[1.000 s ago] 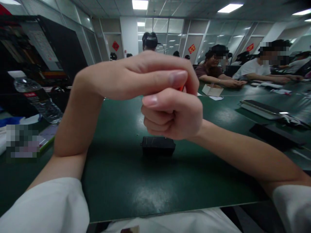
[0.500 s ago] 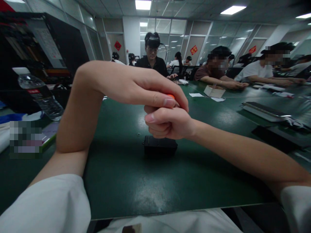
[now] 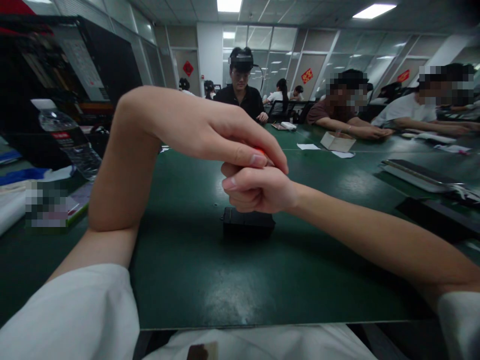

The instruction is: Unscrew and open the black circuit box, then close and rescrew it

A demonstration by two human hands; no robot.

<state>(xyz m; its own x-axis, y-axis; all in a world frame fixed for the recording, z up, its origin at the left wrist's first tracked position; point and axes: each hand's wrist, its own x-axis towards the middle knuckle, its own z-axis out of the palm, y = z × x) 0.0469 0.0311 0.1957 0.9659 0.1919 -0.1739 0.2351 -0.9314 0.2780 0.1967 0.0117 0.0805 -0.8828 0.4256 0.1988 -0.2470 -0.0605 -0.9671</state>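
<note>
My left hand (image 3: 221, 131) arches over from the left with its wrist sharply bent. Thumb and fingers pinch a small orange thing (image 3: 261, 151), of which only a sliver shows; its kind cannot be made out. Directly beneath and touching it is my right hand (image 3: 264, 190), closed in a fist. Whatever the right fist holds is hidden by its fingers. Below both hands, a black box-shaped object (image 3: 248, 223) lies on the green table (image 3: 232, 280), apart from them.
On the left stand a water bottle (image 3: 69, 137) and a dark cabinet-like case (image 3: 108, 55). A small pale box (image 3: 337, 142), papers and a closed laptop-like slab (image 3: 420, 175) lie toward the right. A person in black (image 3: 240, 95) sits opposite; others sit at right.
The camera has turned slightly left, so the surroundings sit further right. My hands keep nearly the same grip and position. The person opposite has drawn a hand in a little.
</note>
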